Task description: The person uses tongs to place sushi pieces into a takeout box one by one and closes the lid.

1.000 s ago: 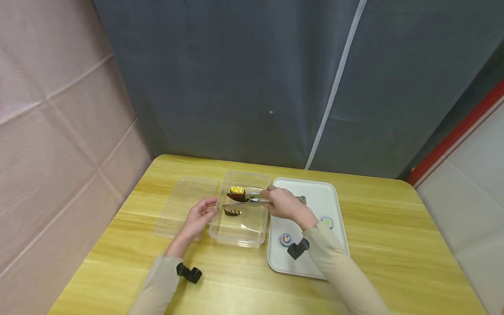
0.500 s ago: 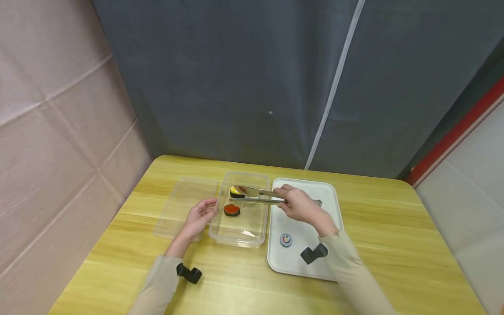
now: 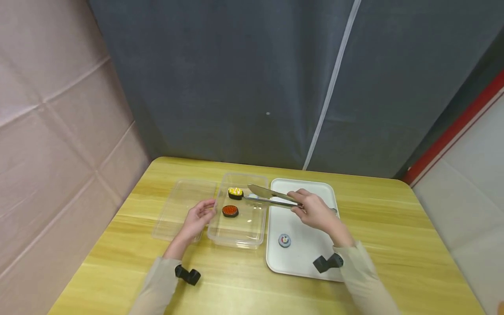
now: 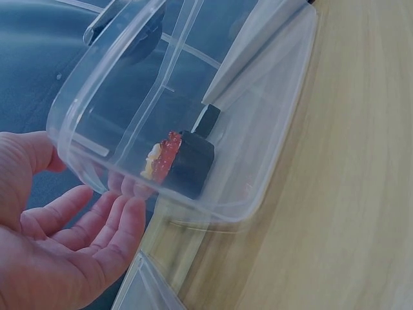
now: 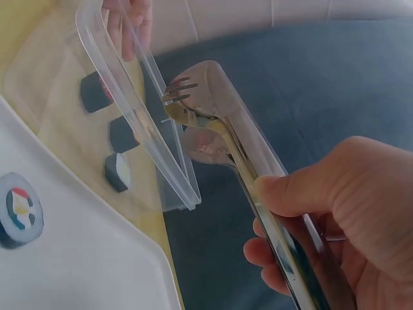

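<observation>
My right hand [image 3: 316, 213] grips metal tongs [image 5: 248, 177], thumb on one arm and fingers curled round the other. Their spread tips hold nothing and hang over the right side of a clear plastic container [image 3: 236, 239]. Inside the container sit a corn-topped sushi piece [image 3: 235, 193], a red roe-topped one [image 3: 230, 211] and a white-centred roll [image 5: 118, 172], which the tongs partly cover in the head view. At the container's left wall is my left hand [image 3: 197, 222], its relaxed fingers touching the outside, thumb close to the rim.
Right of the container lies a white tray [image 3: 283, 262] with a round sushi roll [image 3: 285, 240] on it. A clear lid [image 3: 173, 210] lies flat on the wooden table [image 3: 236, 284] to the left. A dark curtain [image 3: 220, 87] hangs behind.
The tongs have drawn away from the corn and roe pieces, moving right with my right hand. Both pieces now show uncovered in the container. My left hand has stayed at the container's wall.
</observation>
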A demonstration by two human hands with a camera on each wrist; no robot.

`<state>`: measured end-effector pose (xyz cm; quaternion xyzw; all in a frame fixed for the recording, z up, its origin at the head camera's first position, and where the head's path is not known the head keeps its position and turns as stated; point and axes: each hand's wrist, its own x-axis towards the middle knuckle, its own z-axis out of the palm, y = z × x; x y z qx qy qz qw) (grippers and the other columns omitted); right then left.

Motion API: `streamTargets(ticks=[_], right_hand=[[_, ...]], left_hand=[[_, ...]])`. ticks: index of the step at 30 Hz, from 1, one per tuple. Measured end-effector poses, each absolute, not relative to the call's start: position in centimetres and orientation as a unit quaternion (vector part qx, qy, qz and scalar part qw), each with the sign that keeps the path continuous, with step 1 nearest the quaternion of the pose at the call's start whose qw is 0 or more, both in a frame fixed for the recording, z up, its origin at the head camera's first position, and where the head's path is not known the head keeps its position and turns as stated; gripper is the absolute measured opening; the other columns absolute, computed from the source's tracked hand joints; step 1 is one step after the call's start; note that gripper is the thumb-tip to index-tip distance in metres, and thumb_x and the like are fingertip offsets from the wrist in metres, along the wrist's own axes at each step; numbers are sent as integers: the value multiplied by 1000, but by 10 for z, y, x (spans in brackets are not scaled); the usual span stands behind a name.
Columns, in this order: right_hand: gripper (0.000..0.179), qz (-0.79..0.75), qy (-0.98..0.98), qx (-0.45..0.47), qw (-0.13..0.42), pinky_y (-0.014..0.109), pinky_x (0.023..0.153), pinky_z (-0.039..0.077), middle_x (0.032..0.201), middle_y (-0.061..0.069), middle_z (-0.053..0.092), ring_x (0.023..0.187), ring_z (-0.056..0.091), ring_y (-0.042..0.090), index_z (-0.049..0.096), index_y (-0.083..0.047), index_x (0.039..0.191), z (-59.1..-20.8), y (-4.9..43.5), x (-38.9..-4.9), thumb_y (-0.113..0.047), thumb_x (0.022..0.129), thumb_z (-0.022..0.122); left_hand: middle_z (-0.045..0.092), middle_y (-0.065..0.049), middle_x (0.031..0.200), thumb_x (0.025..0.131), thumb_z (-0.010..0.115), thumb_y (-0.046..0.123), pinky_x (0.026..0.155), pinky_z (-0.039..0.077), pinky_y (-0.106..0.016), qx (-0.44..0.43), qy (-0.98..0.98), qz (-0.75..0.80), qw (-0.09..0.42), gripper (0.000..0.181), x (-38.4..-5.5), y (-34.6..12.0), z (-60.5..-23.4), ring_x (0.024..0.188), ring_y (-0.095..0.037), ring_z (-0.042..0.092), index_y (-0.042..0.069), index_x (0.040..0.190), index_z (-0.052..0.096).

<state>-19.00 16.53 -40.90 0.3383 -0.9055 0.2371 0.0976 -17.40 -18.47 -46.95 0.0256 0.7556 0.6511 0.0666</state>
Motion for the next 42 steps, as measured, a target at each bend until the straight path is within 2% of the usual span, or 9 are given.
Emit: streamTargets(ticks=[5, 8, 25, 33, 42], right_hand=[[36, 245, -907, 324, 111, 28, 60, 50, 96, 11, 63, 71, 56, 14, 61, 5, 115, -411, 178, -185, 3, 79, 70], [37, 260, -905, 317, 118, 25, 57, 47, 96, 11, 63, 69, 52, 12, 61, 5, 114, -413, 186, -181, 5, 78, 70], [42, 298, -894, 300, 150, 18, 44, 36, 91, 11, 60, 59, 39, 1, 61, 6, 115, -419, 237, -156, 11, 74, 71], [44, 281, -897, 297, 167, 17, 48, 40, 95, 15, 62, 65, 43, 2, 61, 8, 112, -428, 264, -145, 13, 70, 72], [47, 291, -895, 296, 164, 15, 50, 39, 101, 20, 62, 70, 46, 2, 58, 11, 114, -443, 295, -133, 15, 69, 71]], left_hand=[[44, -30, 133, 94, 51, 2, 96, 42, -49, 23, 759, 647, 77, 43, -169, -183, -459, 116, -39, 47, -9, 134, 40], [44, -30, 133, 95, 51, 3, 95, 41, -53, 25, 758, 648, 77, 43, -169, -183, -460, 115, -39, 47, -9, 134, 40], [45, -30, 131, 94, 51, 1, 90, 45, -43, 24, 754, 652, 75, 42, -173, -184, -466, 115, -41, 47, -8, 133, 41], [49, -25, 130, 93, 56, 7, 85, 47, -30, 24, 758, 649, 61, 42, -181, -189, -488, 114, -36, 49, -2, 133, 44], [51, -24, 128, 92, 56, 5, 82, 48, -27, 29, 758, 650, 50, 40, -180, -189, -487, 108, -31, 52, -2, 131, 47]])
